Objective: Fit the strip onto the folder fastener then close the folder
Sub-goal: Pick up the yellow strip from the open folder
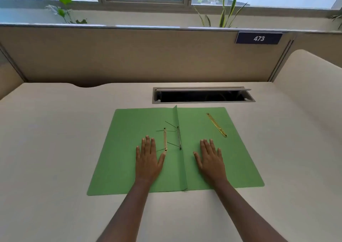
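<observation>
Both hands are lying flat, palm down, on an opened green folder point(129, 149) that is resting on the pale worktop point(46, 149). The left hand point(148, 160) is spreading its fingers loosely, holding nothing; its thumb is reaching toward the near end of a short gold bar point(165, 140) lying on the left leaf, touching it or just beside it, which of the two I cannot tell. The right hand point(211, 160) is likewise lying open and empty, pressing on the right leaf just beside the centre fold point(182, 164).

The fold is standing up as a narrow ridge running from the far edge to the near edge of the folder. The fastener point(179, 137) is sitting against this ridge, a silvery bar with thin dark prongs sticking out at angles, some of them reaching across to the gold bar on the left leaf. The strip point(216, 124), a long yellow-gold piece, is lying loose and slanted on the far part of the right leaf, well apart from the fastener and clear of both hands.

Beyond the folder, an open cable slot point(203, 96) is showing in the worktop.
</observation>
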